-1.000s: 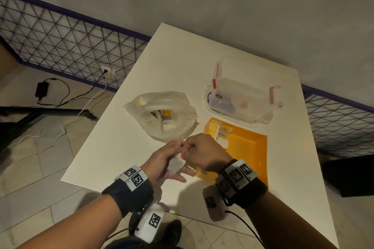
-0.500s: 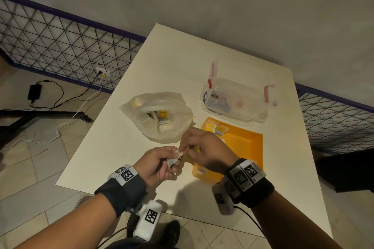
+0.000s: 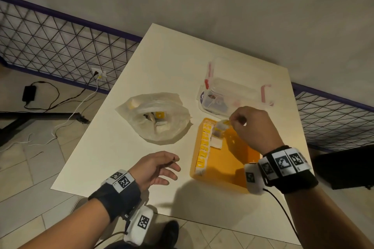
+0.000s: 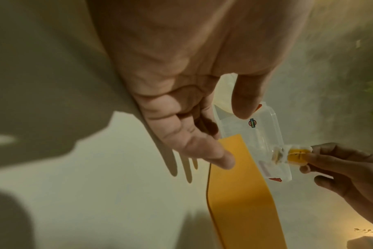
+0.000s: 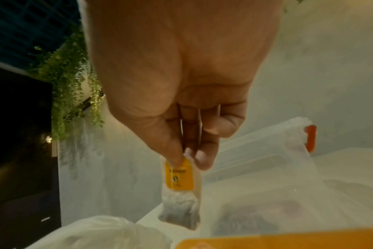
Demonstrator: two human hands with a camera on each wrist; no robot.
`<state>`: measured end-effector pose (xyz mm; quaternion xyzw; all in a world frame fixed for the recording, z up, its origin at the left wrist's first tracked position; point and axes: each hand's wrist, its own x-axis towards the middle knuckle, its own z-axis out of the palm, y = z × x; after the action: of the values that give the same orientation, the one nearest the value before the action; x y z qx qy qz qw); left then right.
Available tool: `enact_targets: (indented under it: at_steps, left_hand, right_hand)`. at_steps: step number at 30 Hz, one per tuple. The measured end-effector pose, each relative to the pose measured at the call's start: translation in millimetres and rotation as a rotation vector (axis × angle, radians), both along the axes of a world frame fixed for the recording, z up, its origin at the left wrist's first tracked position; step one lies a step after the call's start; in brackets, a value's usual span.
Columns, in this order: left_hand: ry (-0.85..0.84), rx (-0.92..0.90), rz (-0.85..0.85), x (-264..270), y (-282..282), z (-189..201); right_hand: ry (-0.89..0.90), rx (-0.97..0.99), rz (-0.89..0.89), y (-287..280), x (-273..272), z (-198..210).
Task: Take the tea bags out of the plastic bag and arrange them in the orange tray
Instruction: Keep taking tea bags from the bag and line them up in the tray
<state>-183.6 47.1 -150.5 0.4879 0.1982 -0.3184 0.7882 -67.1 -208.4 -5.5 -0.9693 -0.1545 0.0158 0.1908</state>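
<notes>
My right hand (image 3: 253,127) pinches a tea bag (image 5: 180,198) by its yellow tag between thumb and fingertips, so it hangs over the far end of the orange tray (image 3: 238,159), just in front of the clear lidded container (image 3: 234,95). A row of tea bags (image 3: 204,147) already lines the tray's left wall. My left hand (image 3: 157,168) hovers relaxed and empty over the white table (image 3: 113,147). The plastic bag (image 3: 155,115), open with more tea bags inside, sits left of the tray.
</notes>
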Motion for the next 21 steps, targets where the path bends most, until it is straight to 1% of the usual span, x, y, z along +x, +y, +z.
enact_targets:
  at_steps: [5,10,16,18,21]
  left_hand:
    - [-0.008,0.011,-0.003,1,-1,-1]
    - [-0.015,0.000,0.003,1,-1,-4]
    - [-0.011,-0.013,0.007,1,0,-6]
    - [-0.009,-0.012,0.006,1,0,-6]
    - [-0.004,-0.015,0.012,1,0,-7]
  right_hand:
    - [0.124,-0.066,-0.052,-7,-7,-16]
    - [0.442,-0.187,0.094,-9,-15,-32]
    - [0.719,-0.284,0.171,-5,-14,-51]
    - [0.739,-0.329,0.181,-3,-12,-57]
    - [0.675,-0.324,0.157,-1,-8,-60]
